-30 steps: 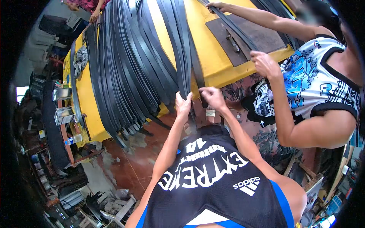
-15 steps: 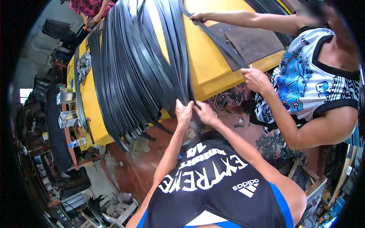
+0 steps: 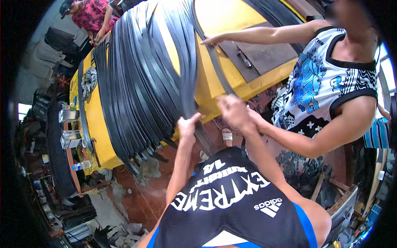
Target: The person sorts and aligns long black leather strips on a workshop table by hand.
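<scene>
A thick bundle of long black rubber strips [image 3: 188,78] hangs over the near edge of the yellow table, and my left hand [image 3: 189,126] is closed around its lower part. Loose strip ends trail below that hand toward my shirt. To the right, my right hand [image 3: 233,109] is slightly blurred, its fingers curled at the lower end of a single black strip [image 3: 221,72]. The co-worker's outstretched hand [image 3: 212,40] is at the upper part of this strip. Their other hand [image 3: 256,120] is right beside my right wrist.
Many more black strips [image 3: 132,82] drape over the yellow table [image 3: 105,146]. A dark board [image 3: 264,53] lies on it, with a small tool [image 3: 244,60] on top. The co-worker [image 3: 326,82] stands close on my right; another person [image 3: 91,16] is at the far left.
My right hand has left the bundle and moved right to the single strip. The co-worker's lower hand has come down from that strip to my wrist. My left hand has shifted slightly left.
</scene>
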A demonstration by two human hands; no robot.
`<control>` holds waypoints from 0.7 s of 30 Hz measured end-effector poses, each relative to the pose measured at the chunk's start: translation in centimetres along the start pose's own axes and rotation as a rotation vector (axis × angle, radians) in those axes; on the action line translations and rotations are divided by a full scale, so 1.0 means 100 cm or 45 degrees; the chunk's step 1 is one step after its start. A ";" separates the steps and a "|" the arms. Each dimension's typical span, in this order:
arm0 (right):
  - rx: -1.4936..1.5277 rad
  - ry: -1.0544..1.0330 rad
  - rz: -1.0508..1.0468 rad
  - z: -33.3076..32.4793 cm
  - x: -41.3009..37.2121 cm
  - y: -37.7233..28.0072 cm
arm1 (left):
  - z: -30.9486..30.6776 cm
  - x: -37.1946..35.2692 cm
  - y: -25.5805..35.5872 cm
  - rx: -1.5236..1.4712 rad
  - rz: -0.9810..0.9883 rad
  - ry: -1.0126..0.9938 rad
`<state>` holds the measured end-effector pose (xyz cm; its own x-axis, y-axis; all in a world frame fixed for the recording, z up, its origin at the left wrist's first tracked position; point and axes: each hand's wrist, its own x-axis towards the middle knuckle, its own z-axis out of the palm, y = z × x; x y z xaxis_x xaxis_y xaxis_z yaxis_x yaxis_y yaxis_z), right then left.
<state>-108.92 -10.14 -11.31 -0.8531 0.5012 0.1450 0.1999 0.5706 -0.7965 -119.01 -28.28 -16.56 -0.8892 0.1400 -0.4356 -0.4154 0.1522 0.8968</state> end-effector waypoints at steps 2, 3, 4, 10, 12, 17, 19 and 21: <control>-0.100 0.290 0.036 -0.019 0.018 0.015 | -0.016 -0.015 0.029 -0.208 -0.039 -0.140; -0.133 0.231 0.075 -0.022 0.022 0.024 | -0.021 -0.006 0.015 -0.087 -0.033 -0.132; -0.166 0.176 0.109 -0.024 0.024 0.030 | -0.023 0.004 0.001 0.031 -0.020 -0.124; 0.074 0.119 0.081 0.018 0.004 0.025 | -0.025 -0.001 0.004 -0.048 -0.276 -0.281; -0.110 0.206 0.394 0.033 0.025 0.051 | -0.028 0.000 0.001 -0.054 -0.280 -0.293; -0.075 -0.169 0.992 0.055 0.074 0.126 | -0.034 0.015 -0.007 -0.031 -0.280 -0.292; -0.027 -0.281 1.094 0.076 0.070 0.155 | -0.032 0.015 -0.003 -0.018 -0.297 -0.296; 0.375 0.003 1.059 0.108 0.060 0.194 | -0.033 0.019 -0.004 -0.044 -0.291 -0.303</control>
<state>-115.38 -3.07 -32.19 -0.4855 0.6809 -0.5484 0.6229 -0.1707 -0.7634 -121.15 -31.28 -17.52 -0.7042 0.3313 -0.6279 -0.6087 0.1735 0.7742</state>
